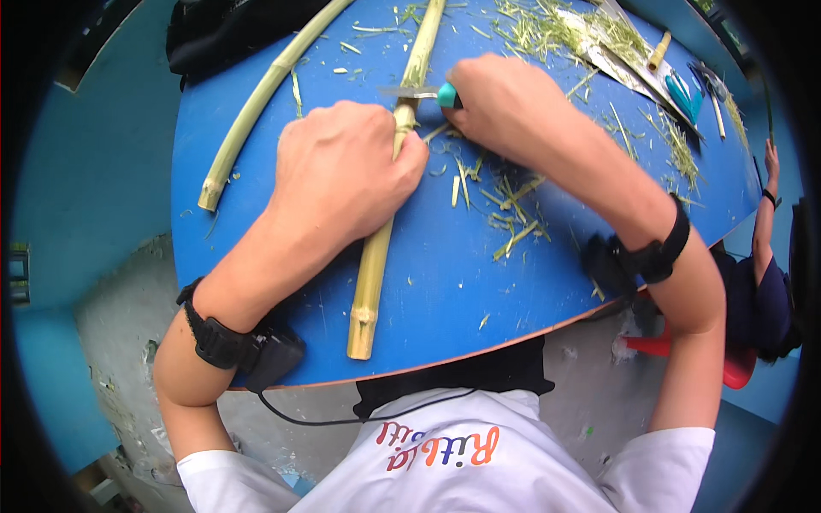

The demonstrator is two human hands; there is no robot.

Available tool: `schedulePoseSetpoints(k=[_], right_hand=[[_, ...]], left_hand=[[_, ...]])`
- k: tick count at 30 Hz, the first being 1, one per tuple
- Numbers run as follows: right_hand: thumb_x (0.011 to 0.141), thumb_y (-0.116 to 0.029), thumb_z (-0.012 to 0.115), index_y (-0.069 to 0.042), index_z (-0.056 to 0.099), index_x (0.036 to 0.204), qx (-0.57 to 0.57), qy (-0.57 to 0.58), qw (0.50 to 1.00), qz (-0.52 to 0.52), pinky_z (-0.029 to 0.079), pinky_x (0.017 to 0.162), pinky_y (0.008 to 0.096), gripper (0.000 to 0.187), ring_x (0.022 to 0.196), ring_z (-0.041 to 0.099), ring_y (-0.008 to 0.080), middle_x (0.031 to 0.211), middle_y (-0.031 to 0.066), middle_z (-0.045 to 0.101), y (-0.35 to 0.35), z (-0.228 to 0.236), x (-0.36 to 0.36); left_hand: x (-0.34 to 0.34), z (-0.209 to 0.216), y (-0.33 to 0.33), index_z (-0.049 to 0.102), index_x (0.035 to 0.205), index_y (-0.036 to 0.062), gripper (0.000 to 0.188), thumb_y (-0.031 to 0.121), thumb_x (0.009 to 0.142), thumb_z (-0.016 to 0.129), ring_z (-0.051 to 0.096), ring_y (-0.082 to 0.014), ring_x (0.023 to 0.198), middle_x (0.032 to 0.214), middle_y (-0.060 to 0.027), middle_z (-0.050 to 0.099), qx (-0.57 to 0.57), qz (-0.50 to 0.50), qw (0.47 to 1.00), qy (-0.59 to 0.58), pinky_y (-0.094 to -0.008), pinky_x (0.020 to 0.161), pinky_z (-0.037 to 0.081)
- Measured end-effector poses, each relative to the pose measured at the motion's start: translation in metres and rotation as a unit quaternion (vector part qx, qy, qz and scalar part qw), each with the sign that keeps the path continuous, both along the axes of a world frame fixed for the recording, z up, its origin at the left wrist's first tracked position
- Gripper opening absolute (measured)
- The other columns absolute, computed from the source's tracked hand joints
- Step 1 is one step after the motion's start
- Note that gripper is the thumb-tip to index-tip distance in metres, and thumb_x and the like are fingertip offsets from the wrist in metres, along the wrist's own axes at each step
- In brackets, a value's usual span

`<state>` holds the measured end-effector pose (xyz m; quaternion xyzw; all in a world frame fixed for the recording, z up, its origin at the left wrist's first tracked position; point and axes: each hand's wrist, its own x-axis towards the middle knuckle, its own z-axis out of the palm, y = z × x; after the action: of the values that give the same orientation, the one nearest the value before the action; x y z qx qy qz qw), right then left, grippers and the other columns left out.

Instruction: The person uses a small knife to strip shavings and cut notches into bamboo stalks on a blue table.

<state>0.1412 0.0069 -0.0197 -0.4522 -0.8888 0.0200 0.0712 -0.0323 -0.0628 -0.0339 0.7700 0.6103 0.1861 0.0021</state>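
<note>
My left hand (342, 167) is wrapped round a long bamboo pole (374, 274) that lies lengthwise on the blue table. Just beyond that grip, a knife (419, 91) rests across the pole, its blade touching the surface. My right hand (505, 103) is closed on the knife's teal and black handle. Around the blade the bamboo looks scraped and paler. A second, curved bamboo pole (256, 115) lies to the left of my left hand.
Green shavings (517, 214) are strewn on the blue table (462, 299). A bigger heap (547, 34) lies far right, near a paper sheet and teal-handled scissors (684, 96). Black cloth (231, 34) sits far left. Another person (761, 282) is at the right, by a red stool (738, 366).
</note>
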Motion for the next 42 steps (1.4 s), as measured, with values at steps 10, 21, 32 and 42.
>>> schedulePoseSetpoints(k=[10, 21, 32, 42], right_hand=[[0.076, -0.013, 0.064, 0.005, 0.07, 0.082, 0.134, -0.039, 0.99, -0.014, 0.055, 0.067, 0.0486, 0.02, 0.074, 0.069, 0.0396, 0.078, 0.0272, 0.066, 0.067, 0.003, 0.029], [0.079, -0.014, 0.061, 0.005, 0.069, 0.082, -0.009, -0.045, 0.999, -0.023, 0.055, 0.07, 0.0484, 0.021, 0.077, 0.068, 0.042, 0.079, 0.0261, 0.068, -0.003, 0.013, 0.005], [0.077, -0.012, 0.065, 0.003, 0.067, 0.077, 0.071, -0.067, 0.995, 0.024, 0.053, 0.067, 0.0487, 0.016, 0.073, 0.065, 0.0425, 0.075, 0.0256, 0.065, -0.003, 0.009, -0.004], [0.075, -0.01, 0.061, 0.002, 0.07, 0.079, 0.119, -0.077, 0.99, -0.012, 0.055, 0.065, 0.0472, 0.016, 0.073, 0.069, 0.0391, 0.078, 0.0238, 0.068, 0.023, 0.01, 0.004]], left_hand=[[0.009, 0.006, 0.0, 0.068, 0.072, -0.0043, 0.04, 0.031, 0.084, 0.052, 0.065, -0.0417, 0.067, 0.069, -0.0251, 0.064, 0.036, -0.02, 0.999, 0.035, -0.0479, 0.065, 0.053], [0.002, 0.008, 0.001, 0.069, 0.074, -0.0032, 0.041, 0.034, 0.083, 0.055, 0.063, -0.0404, 0.066, 0.066, -0.0233, 0.062, -0.062, 0.017, 0.998, 0.009, -0.0464, 0.064, 0.051], [-0.001, 0.0, -0.001, 0.067, 0.07, -0.0034, 0.041, 0.034, 0.083, 0.056, 0.064, -0.0399, 0.063, 0.063, -0.0227, 0.061, -0.026, -0.008, 0.999, -0.028, -0.0471, 0.062, 0.051], [0.005, 0.004, -0.003, 0.069, 0.07, -0.0022, 0.035, 0.028, 0.081, 0.055, 0.067, -0.0397, 0.067, 0.067, -0.0223, 0.065, 0.009, -0.006, 1.0, -0.005, -0.0473, 0.065, 0.054]])
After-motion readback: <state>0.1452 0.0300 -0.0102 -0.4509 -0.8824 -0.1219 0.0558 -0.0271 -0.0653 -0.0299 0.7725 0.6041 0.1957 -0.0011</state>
